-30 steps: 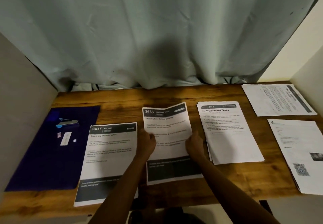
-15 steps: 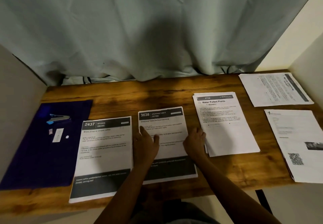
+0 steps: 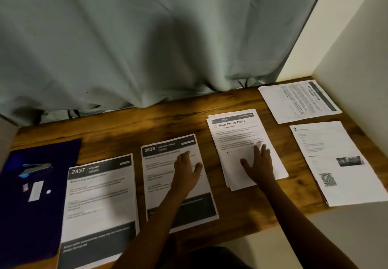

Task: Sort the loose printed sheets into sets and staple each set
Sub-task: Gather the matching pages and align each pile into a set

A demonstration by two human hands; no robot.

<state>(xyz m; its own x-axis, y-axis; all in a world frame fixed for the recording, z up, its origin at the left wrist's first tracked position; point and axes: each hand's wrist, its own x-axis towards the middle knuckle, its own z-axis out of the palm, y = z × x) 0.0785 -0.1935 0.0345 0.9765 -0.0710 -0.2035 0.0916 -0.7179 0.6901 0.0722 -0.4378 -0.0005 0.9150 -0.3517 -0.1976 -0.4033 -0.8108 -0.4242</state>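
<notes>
Several piles of printed sheets lie on a wooden desk (image 3: 130,130). My left hand (image 3: 185,169) lies flat with straight fingers on the middle pile headed 3638 (image 3: 165,176). My right hand (image 3: 259,163) lies flat on the Water Potted Plants pile (image 3: 237,142), whose sheets are fanned unevenly. The pile headed 2437 (image 3: 98,201) sits to the left, hanging over the front edge. A blue and grey stapler (image 3: 34,169) rests on a dark purple folder (image 3: 31,216) at the far left.
Two more piles lie at the right: one with a QR code (image 3: 333,163) and one turned sideways at the back corner (image 3: 298,102). A grey curtain (image 3: 147,44) hangs behind the desk. White walls close both sides. Small white slips (image 3: 36,191) lie on the folder.
The 3638 sheet, held up and bent a second ago, now lies flat. My right hand moved right from it onto the Water Potted Plants pile. My left hand slid up the 3638 sheet.
</notes>
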